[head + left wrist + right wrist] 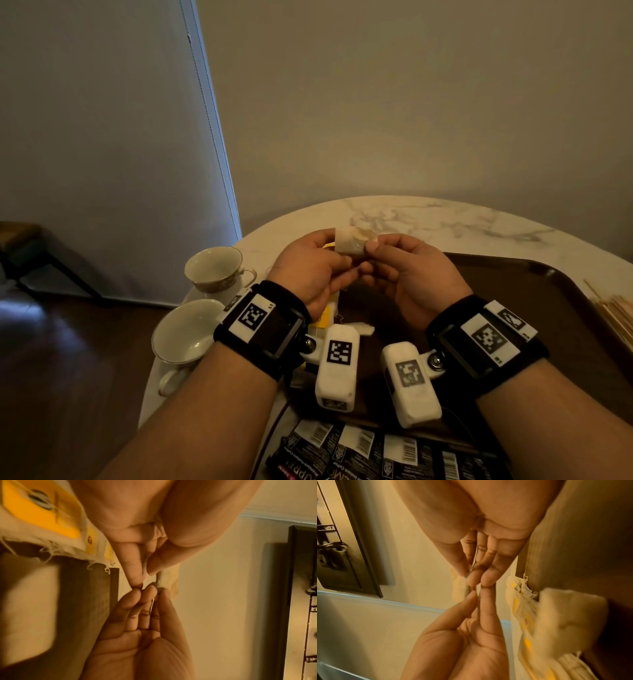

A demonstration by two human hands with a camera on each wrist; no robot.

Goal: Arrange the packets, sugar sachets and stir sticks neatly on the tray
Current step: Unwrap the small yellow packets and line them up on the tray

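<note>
Head view is showing both sets of fingers meeting at one small pale tea bag (350, 242): the left hand (308, 274) and right hand (411, 270) are each pinching an edge, lifting it up, likely to square it flat before it is joining the others. Just beneath the fingers, yellow-tagged tea bags (39, 515) are lying on the brown tray (534, 274). Nearer the wrists, black packets (363, 448) are lying in a row; right of the fingers, stir sticks (616, 315) are lying on the marble counter (445, 219). Left of the fingers, two cups (212, 267) are standing.
</note>
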